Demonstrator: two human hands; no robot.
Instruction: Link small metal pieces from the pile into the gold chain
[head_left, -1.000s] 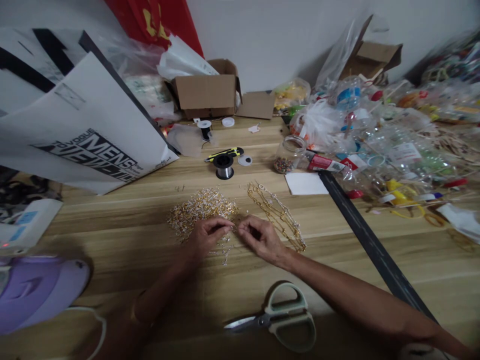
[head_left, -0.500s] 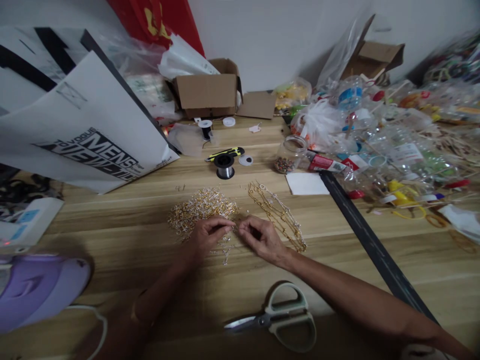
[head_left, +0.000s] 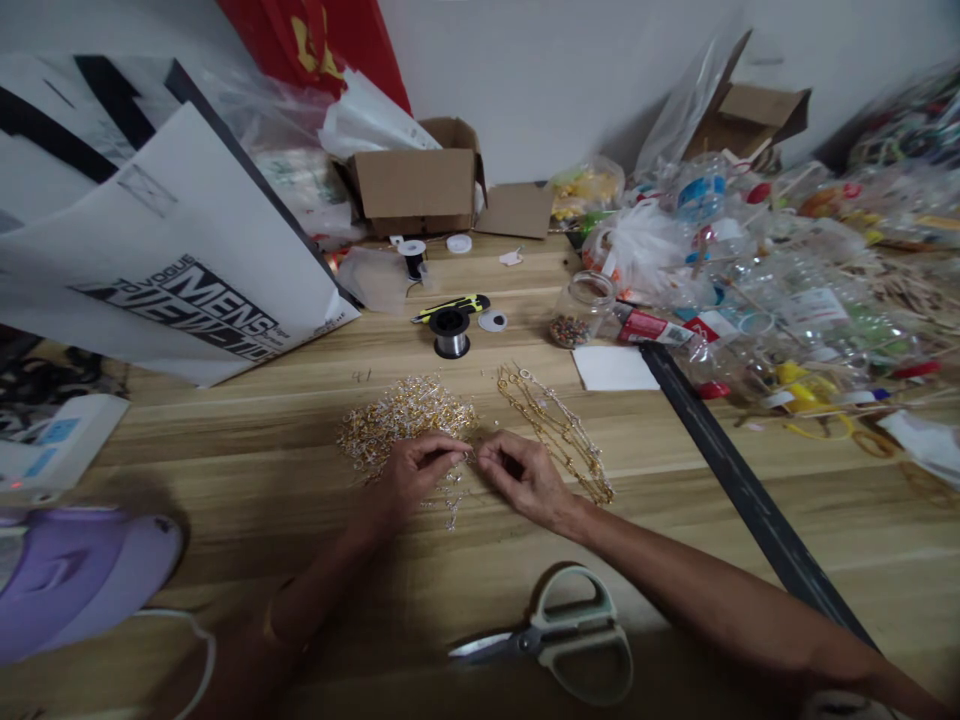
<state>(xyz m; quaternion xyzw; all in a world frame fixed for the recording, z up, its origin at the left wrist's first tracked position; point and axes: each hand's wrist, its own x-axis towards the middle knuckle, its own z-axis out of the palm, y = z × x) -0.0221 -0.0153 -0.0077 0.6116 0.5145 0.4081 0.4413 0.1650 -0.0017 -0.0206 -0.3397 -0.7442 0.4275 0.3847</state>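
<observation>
Fingertips of my left hand [head_left: 421, 470] are pinched together at the right edge of a pile of small gold and silver pieces [head_left: 397, 415]. My right hand [head_left: 525, 478] pinches too, its fingertips a short gap away from the left ones. Whatever sits between the fingertips is too small to name. Below my left fingers a short silver beaded strand [head_left: 451, 508] lies on the table. Several gold and silver chains [head_left: 555, 430] lie stretched out just beyond my right hand. Scissors with pale handles [head_left: 555, 635] rest on the wood nearer to me, blades pointing left.
A wire spool [head_left: 451, 335] and a yellow cutter knife [head_left: 459, 307] lie behind the pile. A jar of beads [head_left: 581, 310] stands by a white card [head_left: 615, 368]. Plastic bottles [head_left: 810, 310] crowd the right. A white bag [head_left: 180, 250] and a purple appliance [head_left: 90, 580] stand left.
Both hands stay in almost the same place, still pinched close together. The view has shifted very slightly; nothing on the table has visibly moved.
</observation>
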